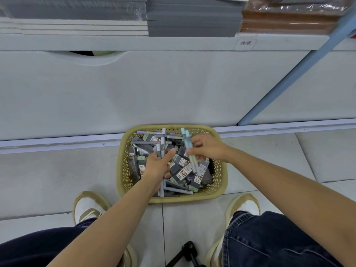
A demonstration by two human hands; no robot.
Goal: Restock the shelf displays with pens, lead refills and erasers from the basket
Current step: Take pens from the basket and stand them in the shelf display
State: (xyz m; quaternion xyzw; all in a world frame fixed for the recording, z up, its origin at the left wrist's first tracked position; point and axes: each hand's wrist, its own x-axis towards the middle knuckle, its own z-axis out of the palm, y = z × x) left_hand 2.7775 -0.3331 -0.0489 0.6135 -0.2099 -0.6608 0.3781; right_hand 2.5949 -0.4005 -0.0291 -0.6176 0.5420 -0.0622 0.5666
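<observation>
The yellow basket (183, 199) sits on the floor tiles (57, 174) under both hands, heaped with loose pens and flat grey lead-refill packs (185, 170) whose red-and-white labels are too small to read. The left hand (159, 167) is curled round a bunch of grey pens (161, 149) that stick out above and below the fist. Just to its right, the right hand (209, 147) pinches two pale blue-green pens (189, 151) between thumb and fingertips. Well beyond the hands, a shelf-edge tag (245, 43) handwritten "物理" sits below stacked grey notebooks (192, 22).
</observation>
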